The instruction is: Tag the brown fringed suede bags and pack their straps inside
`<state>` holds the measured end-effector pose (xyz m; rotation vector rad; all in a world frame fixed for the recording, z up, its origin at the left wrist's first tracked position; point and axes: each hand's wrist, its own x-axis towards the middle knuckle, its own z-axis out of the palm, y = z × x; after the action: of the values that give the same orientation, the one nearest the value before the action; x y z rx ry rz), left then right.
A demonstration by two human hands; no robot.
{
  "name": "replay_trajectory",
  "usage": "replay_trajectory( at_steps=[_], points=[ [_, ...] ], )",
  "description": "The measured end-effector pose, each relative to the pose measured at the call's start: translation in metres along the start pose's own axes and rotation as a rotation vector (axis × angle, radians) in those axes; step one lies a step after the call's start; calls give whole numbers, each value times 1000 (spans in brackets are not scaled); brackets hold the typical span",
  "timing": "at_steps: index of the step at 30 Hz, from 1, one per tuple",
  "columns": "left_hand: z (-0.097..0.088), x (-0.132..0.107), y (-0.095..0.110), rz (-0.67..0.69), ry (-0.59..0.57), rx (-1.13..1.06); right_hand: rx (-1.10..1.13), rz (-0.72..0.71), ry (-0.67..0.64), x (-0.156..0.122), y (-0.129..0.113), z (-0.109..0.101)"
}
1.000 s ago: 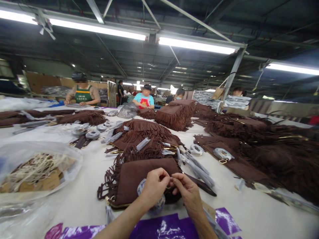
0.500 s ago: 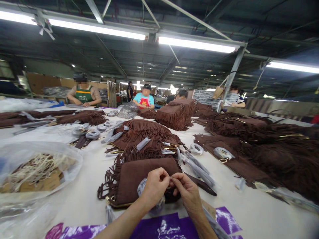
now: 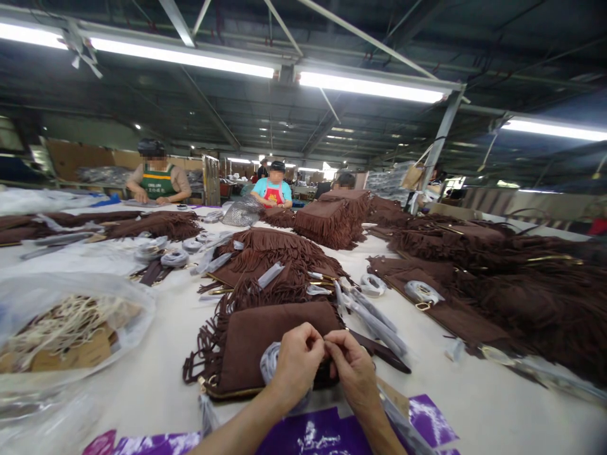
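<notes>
My left hand and my right hand meet fingertip to fingertip over the near edge of a brown suede fringed bag that lies flat on the white table. Both hands pinch something small between thumb and fingers; what it is stays hidden. Under my left hand a wrapped grey strap bundle shows. Gold hardware runs along the bag's front edge.
More brown fringed bags are stacked ahead and piled at the right. A clear plastic bag of tags and strings sits at the left. Purple sheets lie at the table's near edge. Several people work at the far side, one in a green apron.
My hands have stayed pinched together over the bag and dropped slightly lower in view. A person at the far right has moved out of sight.
</notes>
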<state>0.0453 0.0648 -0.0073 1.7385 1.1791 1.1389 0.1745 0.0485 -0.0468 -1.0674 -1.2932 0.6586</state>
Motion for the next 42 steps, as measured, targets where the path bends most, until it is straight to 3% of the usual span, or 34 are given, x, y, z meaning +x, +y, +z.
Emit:
replay_trajectory(
  at_steps=[8, 12, 14, 16, 19, 23, 28, 32, 37, 39, 42],
  points=[
    [5, -1, -3, -14, 38, 29, -126, -70, -38, 0, -1, 0],
    [-3, 6, -1, -5, -81, -21, -183, -123, -9, -4, -8, 0],
    [-15, 11, 0, -9, -172, -69, -284, -224, 4, -17, -11, 1],
    [-33, 12, 1, 16, -213, -43, -490, -373, -84, -36, -12, 3],
    [-69, 5, 3, 114, -255, 197, -824, -501, -245, -65, -13, 10],
    [-108, -22, -2, 223, -373, 418, -981, -376, -274, -75, -24, 26],
    [-120, -48, -35, 292, -418, 539, -888, -216, -413, -62, -49, 32],
    [-117, -51, -51, 280, -361, 636, -726, -252, -404, -66, -51, -2],
    [-122, -36, -34, 276, -292, 785, -696, -313, -362, -77, -45, -54],
    [-123, -28, -20, 287, -209, 801, -721, -366, -408, -83, -47, -58],
    [-122, -20, 2, 324, -109, 794, -836, -446, -494, -87, -55, -41]
  ],
)
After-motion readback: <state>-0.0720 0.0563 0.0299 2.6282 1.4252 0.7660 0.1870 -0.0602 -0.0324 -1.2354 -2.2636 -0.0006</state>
